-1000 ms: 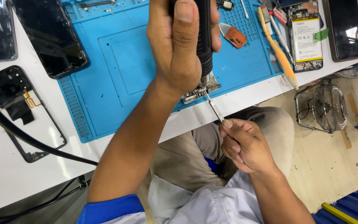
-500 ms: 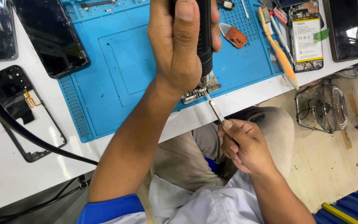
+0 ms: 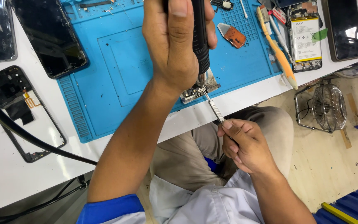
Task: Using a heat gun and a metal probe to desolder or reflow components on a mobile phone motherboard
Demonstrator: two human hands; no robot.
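- At the far left we see a bare black phone frame (image 3: 21, 112) lying on the white table (image 3: 5, 178), with a thick black cable (image 3: 25, 135) running across it.
- Just right of that, a dark phone (image 3: 50, 35) lies face up, overlapping the upper left corner of the blue work mat (image 3: 117, 83).
- Our left hand (image 3: 175, 45) is closed in a full fist around a black hot-air handle (image 3: 199, 37), held upright with its metal nozzle pointing down.
- Right under that nozzle sits a small circuit board (image 3: 195, 91), at the near edge of the mat.
- Our right hand (image 3: 245, 143), held low over the lap, pinches a pair of metal tweezers (image 3: 214, 108) between thumb and fingers; their tips touch the board.
- Further right on the mat lies an orange triangular pick (image 3: 233, 36), then an orange-handled brush (image 3: 278, 54) lying slantwise across the mat's right edge.
- Beside the brush we see an opened phone (image 3: 306, 39) with its battery showing, and another dark phone (image 3: 345, 27) past it.
- On the floor at the right stands a small wire-cage fan (image 3: 326, 108).
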